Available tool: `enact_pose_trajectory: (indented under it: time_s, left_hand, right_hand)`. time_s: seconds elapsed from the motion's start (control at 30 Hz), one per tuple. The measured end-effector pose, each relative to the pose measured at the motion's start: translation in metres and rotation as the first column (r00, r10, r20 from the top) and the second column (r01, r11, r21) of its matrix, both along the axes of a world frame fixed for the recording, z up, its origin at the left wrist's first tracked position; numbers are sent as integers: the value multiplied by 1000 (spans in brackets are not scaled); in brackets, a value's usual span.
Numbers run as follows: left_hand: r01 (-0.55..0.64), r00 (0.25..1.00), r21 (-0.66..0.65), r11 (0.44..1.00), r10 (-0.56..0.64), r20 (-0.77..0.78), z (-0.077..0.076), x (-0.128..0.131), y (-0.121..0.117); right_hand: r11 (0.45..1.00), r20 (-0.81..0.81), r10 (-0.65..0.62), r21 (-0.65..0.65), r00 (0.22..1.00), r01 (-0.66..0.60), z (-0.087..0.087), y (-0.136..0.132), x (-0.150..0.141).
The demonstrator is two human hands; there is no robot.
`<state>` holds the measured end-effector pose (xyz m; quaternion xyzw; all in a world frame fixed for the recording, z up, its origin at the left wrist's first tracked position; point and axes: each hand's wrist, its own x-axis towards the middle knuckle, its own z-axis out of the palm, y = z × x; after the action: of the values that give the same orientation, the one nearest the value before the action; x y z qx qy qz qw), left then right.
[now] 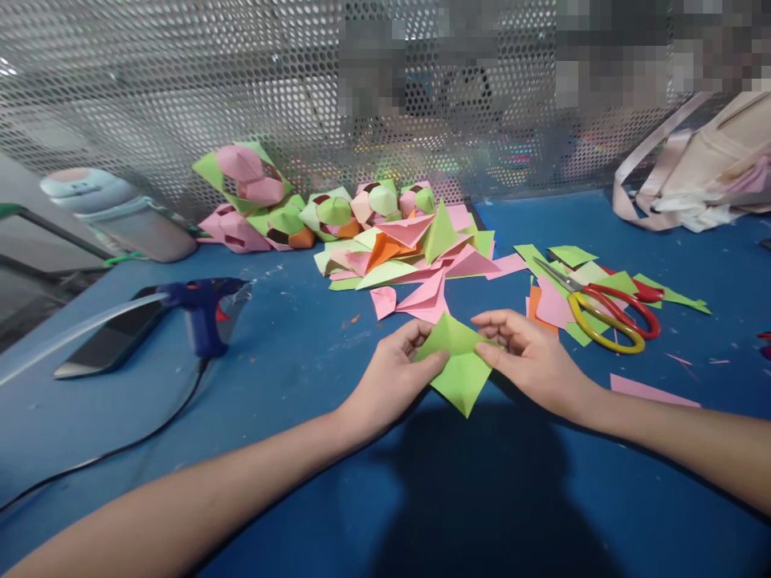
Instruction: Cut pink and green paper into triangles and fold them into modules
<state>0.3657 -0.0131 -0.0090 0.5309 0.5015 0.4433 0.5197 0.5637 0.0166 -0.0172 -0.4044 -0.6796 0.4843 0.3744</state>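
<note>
A creased square of green paper (463,373) is held just above the blue table, one corner pointing toward me. My left hand (397,365) pinches its left corner, thumb on top and fingers beneath. At the opposite corner my right hand (524,353) grips the sheet with its thumb, the fingers curled behind. Just beyond the hands lies a pile of folded pink, green and orange paper pieces (415,249). Scissors (602,309) with one red and one yellow handle rest on paper scraps (552,301) to the right.
Several assembled paper shapes (334,213) line the perforated metal screen (241,72). On the left are a blue glue gun (201,309) with a trailing cord, a dark phone (114,341) and a cylindrical pouch (120,213). A pale bag (716,152) sits at the far right.
</note>
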Motion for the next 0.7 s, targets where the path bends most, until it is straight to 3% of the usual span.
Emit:
enact_pose_trajectory:
  time_s: [0.27, 0.5, 0.7]
  left_hand:
    - [56, 993, 29, 998, -52, -105, 2, 1, 0]
    - [-9, 994, 55, 998, 15, -106, 8, 1, 3]
    - [-33, 980, -110, 993, 53, 191, 7, 5, -1]
  right_hand:
    - [998, 2, 55, 18, 998, -55, -2, 0, -3]
    - [997, 81, 41, 58, 996, -46, 6, 0, -3]
    - [998, 52, 17, -68, 999, -13, 4, 3, -2]
